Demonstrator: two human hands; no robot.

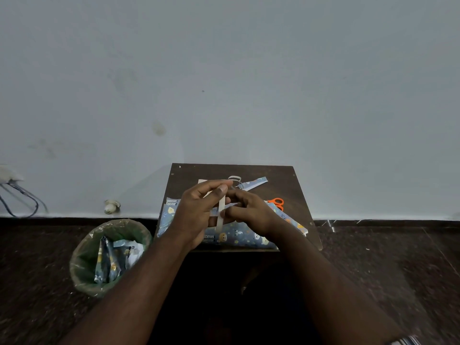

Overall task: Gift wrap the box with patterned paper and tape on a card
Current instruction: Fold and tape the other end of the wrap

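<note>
Pale tape strip (220, 212) is pinched in both hands, the left hand (199, 212) gripping its top and the right hand (249, 210) its middle, right above the blue patterned paper (236, 235) on the dark wooden counter (298, 195). Both hands hide most of the paper; one orange scissors (276, 202) and one paper scrap (254, 184) lie behind, and one lined bin (109, 255) sits on the dark floor by a grey wall.
</note>
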